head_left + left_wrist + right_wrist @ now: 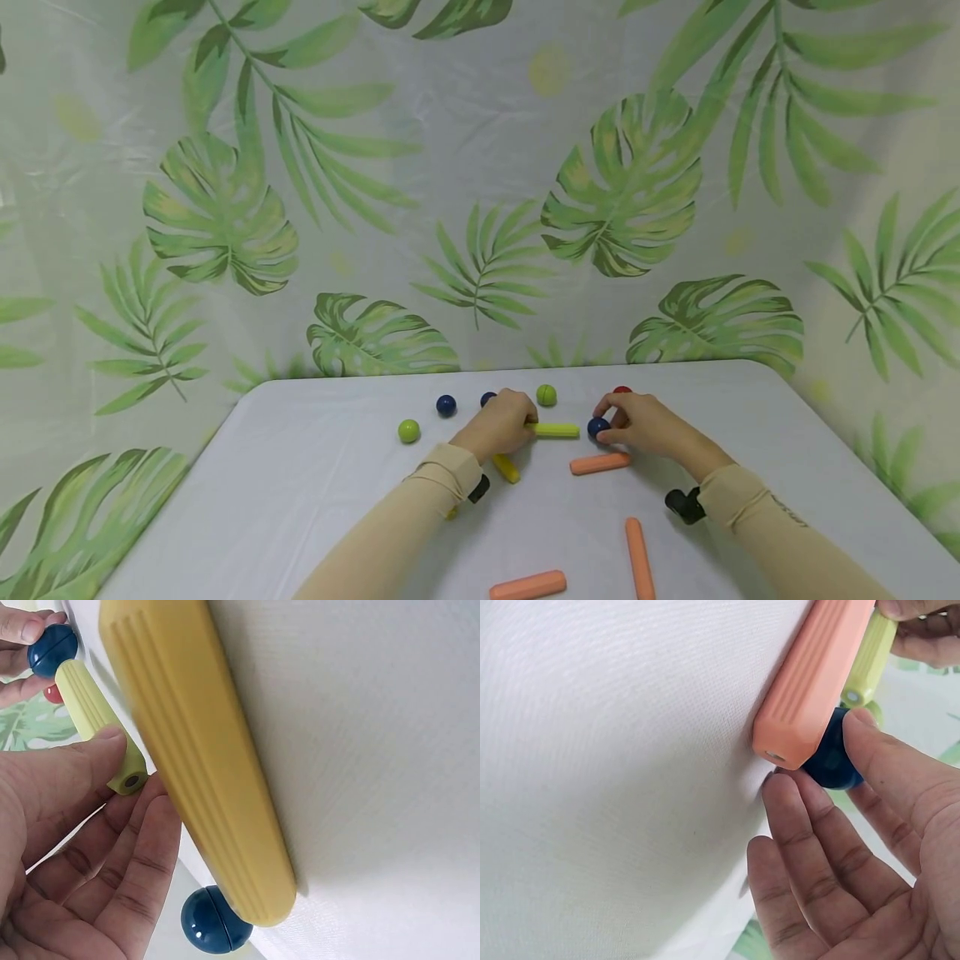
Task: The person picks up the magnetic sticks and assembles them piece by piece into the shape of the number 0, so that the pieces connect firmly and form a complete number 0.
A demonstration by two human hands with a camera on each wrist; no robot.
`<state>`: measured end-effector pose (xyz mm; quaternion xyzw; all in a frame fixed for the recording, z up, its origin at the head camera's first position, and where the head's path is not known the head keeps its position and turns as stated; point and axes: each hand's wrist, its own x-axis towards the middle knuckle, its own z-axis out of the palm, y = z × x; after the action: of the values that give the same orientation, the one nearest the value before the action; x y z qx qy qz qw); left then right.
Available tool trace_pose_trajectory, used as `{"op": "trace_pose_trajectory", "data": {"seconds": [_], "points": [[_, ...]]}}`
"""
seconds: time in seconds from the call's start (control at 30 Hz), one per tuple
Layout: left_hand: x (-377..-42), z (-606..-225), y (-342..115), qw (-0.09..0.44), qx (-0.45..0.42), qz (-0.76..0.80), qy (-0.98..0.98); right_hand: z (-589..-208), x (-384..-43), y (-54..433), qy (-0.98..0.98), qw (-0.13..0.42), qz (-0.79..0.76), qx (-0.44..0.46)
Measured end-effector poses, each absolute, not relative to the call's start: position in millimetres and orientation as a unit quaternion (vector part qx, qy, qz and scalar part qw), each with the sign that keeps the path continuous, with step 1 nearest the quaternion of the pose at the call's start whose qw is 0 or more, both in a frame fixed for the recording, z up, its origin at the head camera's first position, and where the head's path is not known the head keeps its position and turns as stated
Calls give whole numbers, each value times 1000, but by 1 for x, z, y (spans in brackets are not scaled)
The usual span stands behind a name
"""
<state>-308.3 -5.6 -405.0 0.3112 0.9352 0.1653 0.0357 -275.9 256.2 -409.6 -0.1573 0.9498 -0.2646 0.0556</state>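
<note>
A: What does the left hand (504, 425) have?
B: It pinches one end of a light green stick (557, 430) between thumb and fingers. The stick points from there toward the right hand (643, 423).
A: And the right hand?
B: Thumb and fingers grip a blue ball (597, 428), just past the stick's free end. The head view shows a narrow gap between ball and stick.
A: Does the ball touch the table (315, 475)?
B: I can't tell.
A: What lies close to the right hand?
B: An orange stick (600, 463) on the side toward the person, and a red ball (622, 389) just behind the hand, partly hidden by it.
A: Around the left hand?
B: A yellow stick (506, 468) lies just below it, partly covered. A second blue ball (487, 399) peeks out behind it; a third blue ball (446, 406) and a green ball (408, 431) sit off to its left.
A: Anything between the hands?
B: Another green ball (546, 395), farther from the person than the light green stick. Two more orange sticks (640, 558) lie nearer the person than both hands.
</note>
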Motion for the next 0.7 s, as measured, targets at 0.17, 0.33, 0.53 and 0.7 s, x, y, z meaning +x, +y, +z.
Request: {"op": "trace_pose_trajectory", "data": {"seconds": [0.17, 0.33, 0.53, 0.7], "points": [[-308, -406, -5, 36, 304, 165, 937, -411, -276, 255, 949, 55, -266, -159], [-308, -406, -4, 29, 308, 165, 937, -411, -276, 253, 949, 56, -268, -158], [-309, -408, -2, 26, 314, 165, 935, -409, -275, 252, 948, 57, -272, -156], [-310, -409, 0, 21, 317, 159, 935, -407, -274, 250, 946, 57, -275, -158]]}}
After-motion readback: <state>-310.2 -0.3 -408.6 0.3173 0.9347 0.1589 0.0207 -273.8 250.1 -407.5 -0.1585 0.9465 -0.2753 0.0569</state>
